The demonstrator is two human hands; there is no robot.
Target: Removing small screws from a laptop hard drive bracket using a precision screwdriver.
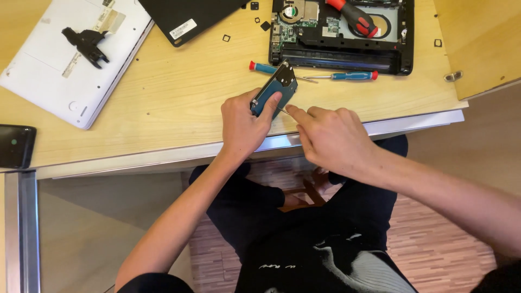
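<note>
While I look down from the head camera, my left hand [242, 126] is wrapped around a flat rectangular hard drive [275, 89], fingers curled behind it and the thumb pressed across its blue circuit-board face. The drive stands tilted on one edge near the front rim of the pale wooden table [179, 87], its metal bracket dull grey at the corners. My right hand [331, 140] is pinched shut on a thin metal shaft [282, 110] whose tip meets the drive's lower side; the handle is buried in my fist, so I cannot tell what kind of tool it is.

Just behind the drive lie two slim screwdrivers, one with a blue handle and red cap [355, 75], the other [263, 68] partly covered by the drive. Beyond them sits an opened black laptop base [399, 51] with a green board and fan exposed, cut off by the top edge, and a red-and-black handled tool [353, 17] resting inside. A smooth white laptop lid [65, 70] lies far left, carrying a black plastic piece [86, 44]. A dark phone [16, 145] is clipped by the left edge. Small black square bits [226, 38] dot the grain.
</note>
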